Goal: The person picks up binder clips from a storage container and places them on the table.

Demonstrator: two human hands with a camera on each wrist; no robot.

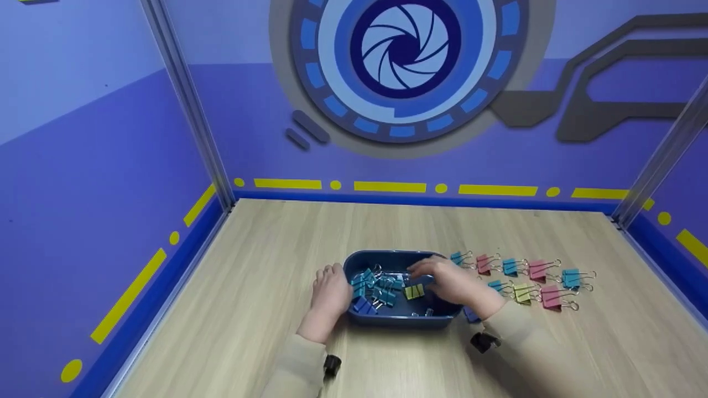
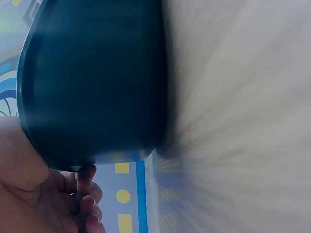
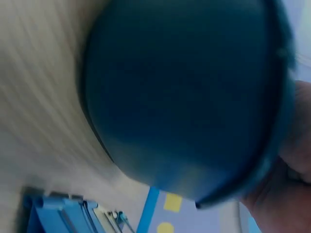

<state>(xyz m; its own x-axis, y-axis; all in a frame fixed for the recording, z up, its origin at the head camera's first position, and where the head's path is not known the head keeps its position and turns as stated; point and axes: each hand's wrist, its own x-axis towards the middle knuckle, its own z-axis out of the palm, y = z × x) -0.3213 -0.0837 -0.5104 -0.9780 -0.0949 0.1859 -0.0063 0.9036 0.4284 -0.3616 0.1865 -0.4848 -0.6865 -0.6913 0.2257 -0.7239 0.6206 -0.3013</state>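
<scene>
A dark blue plastic box (image 1: 401, 322) stands on the wooden table, with its outer wall filling much of both wrist views. My left hand (image 1: 331, 290) holds the box's left rim; in the left wrist view its bent fingers (image 2: 90, 204) show beside the rim. Over the right end of the box, my right hand (image 1: 456, 282) reaches inside with loosely bent fingers and nothing visible between them. A yellow binder clip (image 1: 414, 292) lies in the box near the right fingers. Several teal binder clips (image 1: 384, 293) and a dark blue binder clip (image 1: 364, 305) are heaped at its left end.
Right of the box, binder clips lie in rows on the table, including a pink clip (image 1: 551, 297), a yellow clip (image 1: 521, 293) and a teal clip (image 1: 571, 278). A blue clip (image 1: 471, 315) lies partly hidden by the right forearm. Printed panels (image 1: 232, 121) enclose the table.
</scene>
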